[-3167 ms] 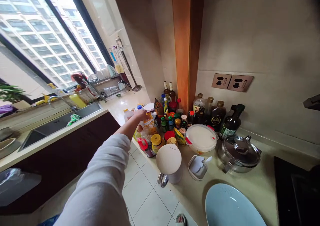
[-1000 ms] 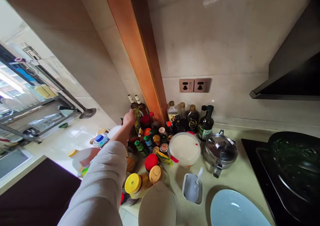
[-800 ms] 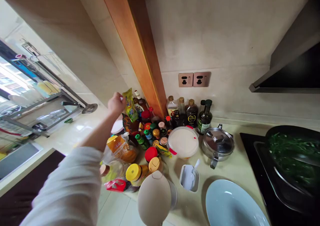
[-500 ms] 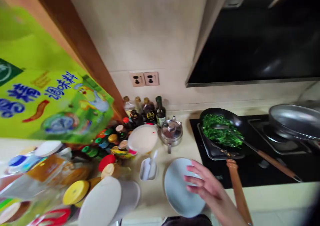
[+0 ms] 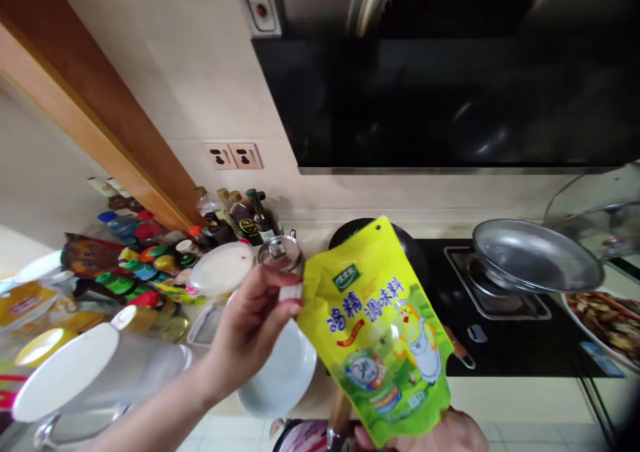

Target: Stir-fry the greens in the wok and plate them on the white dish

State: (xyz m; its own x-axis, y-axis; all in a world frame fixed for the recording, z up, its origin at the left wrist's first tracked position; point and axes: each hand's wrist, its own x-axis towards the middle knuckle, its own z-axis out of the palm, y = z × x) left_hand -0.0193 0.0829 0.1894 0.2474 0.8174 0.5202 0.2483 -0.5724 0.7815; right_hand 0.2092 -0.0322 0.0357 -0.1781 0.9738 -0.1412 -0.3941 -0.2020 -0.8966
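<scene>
A yellow-green seasoning pouch (image 5: 380,345) with Chinese lettering is held up in front of me. My right hand (image 5: 445,433) grips its lower end, mostly hidden behind it. The thumb and forefinger of my left hand (image 5: 250,332) pinch a white cap (image 5: 290,293) at the pouch's left edge; whether it is still fixed there I cannot tell. Below my left hand a pale plate (image 5: 285,379) lies on the counter. Behind the pouch a black wok (image 5: 413,249) shows only its rim; its contents are hidden.
Sauce bottles (image 5: 243,219) and jars crowd the left counter, beside a white lidded container (image 5: 223,265) and a large white pot (image 5: 70,372). A metal pan (image 5: 535,255) sits on the right burner. A dish of food (image 5: 610,322) stands far right, below the range hood (image 5: 450,105).
The pouch has moved from the upper left to the middle, before the wok. My right hand, open over the plate before, now holds it, and my left hand has come into view at the cap.
</scene>
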